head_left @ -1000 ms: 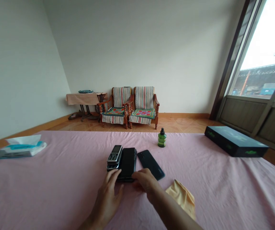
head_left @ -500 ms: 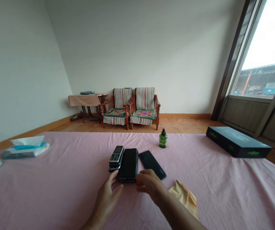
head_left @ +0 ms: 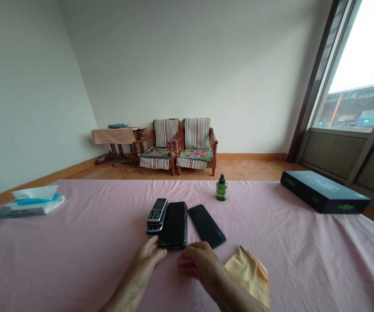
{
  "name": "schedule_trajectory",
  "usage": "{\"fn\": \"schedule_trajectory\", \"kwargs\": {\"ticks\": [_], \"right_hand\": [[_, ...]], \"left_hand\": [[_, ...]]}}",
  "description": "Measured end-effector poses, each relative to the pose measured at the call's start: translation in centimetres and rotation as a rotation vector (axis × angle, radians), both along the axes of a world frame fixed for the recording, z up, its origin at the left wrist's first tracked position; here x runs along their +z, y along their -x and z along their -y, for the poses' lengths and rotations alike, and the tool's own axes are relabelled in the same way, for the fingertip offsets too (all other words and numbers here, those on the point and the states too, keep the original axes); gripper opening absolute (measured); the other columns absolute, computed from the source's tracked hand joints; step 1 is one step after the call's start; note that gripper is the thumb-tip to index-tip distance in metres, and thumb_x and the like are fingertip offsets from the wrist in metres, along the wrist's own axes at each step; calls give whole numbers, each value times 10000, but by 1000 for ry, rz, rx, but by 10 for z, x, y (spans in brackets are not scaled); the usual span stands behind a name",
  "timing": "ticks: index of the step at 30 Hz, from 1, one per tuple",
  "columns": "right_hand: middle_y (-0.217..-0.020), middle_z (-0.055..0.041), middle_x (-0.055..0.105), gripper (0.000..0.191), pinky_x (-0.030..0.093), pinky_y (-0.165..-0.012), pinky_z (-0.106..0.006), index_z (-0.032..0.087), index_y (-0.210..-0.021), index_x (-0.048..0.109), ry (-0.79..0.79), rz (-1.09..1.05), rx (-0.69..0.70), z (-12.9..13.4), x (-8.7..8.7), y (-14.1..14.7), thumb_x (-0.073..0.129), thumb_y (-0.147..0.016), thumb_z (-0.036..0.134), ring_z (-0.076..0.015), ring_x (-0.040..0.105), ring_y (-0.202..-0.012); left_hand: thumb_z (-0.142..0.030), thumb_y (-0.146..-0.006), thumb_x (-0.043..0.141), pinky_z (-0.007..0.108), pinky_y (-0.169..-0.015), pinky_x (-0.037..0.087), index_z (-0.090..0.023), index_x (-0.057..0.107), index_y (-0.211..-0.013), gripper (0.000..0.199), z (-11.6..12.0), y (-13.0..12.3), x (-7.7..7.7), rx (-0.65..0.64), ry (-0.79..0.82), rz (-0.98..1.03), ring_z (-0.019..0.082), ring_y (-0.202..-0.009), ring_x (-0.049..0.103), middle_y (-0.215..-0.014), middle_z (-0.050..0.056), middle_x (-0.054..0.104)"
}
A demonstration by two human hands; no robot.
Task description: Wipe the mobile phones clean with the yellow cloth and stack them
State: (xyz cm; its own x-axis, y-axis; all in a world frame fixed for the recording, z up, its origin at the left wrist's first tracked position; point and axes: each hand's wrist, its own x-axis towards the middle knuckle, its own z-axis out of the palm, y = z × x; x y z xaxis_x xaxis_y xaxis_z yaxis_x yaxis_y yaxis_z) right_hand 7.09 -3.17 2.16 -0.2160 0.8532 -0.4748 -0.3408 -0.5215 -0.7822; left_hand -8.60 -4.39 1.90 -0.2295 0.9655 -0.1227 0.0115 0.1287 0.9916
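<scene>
Two stacked keypad phones (head_left: 157, 213) lie left of a stack of black smartphones (head_left: 175, 224). Just below them is my left hand (head_left: 143, 262), its fingers near the lower edges of both stacks and its thumb apart, holding nothing. My right hand (head_left: 203, 265) is below the smartphones' lower right corner, fingers curled; whether anything is between them is hidden. A dark phone (head_left: 207, 225) lies face down and slanted to the right. The yellow cloth (head_left: 250, 275) is crumpled beside my right forearm.
A green bottle (head_left: 221, 189) with a black top stands at the far edge of the pink sheet (head_left: 86, 242). A flat black box (head_left: 324, 192) lies at the right, a tissue pack (head_left: 32, 203) at the left. Two armchairs (head_left: 191, 147) stand beyond.
My right hand has moved slightly down and left, away from the smartphone stack's corner. My left hand has shifted slightly, with its thumb nearer the smartphones' lower edge.
</scene>
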Motion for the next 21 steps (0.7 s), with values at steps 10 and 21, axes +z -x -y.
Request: {"fn": "schedule_trajectory", "kwargs": {"ticks": [10, 21], "right_hand": [[-558, 20, 527, 198, 423, -460, -213, 184, -706, 436, 4, 45, -23, -12, -1, 4, 586, -631, 79, -120, 558, -485], [-602, 34, 488, 177, 340, -443, -175, 195, -721, 391, -11, 55, -27, -19, -9, 3, 526, -669, 94, -86, 531, -484]], "left_hand": [[-253, -592, 679, 349, -811, 502, -142, 694, -910, 338, -2, -9, 3, 40, -5, -31, 280, -957, 646, -911, 80, 732], [-281, -582, 697, 331, -839, 490, -135, 703, -862, 315, -5, -12, 7, 39, -17, 105, 271, -958, 646, -874, 57, 732]]}}
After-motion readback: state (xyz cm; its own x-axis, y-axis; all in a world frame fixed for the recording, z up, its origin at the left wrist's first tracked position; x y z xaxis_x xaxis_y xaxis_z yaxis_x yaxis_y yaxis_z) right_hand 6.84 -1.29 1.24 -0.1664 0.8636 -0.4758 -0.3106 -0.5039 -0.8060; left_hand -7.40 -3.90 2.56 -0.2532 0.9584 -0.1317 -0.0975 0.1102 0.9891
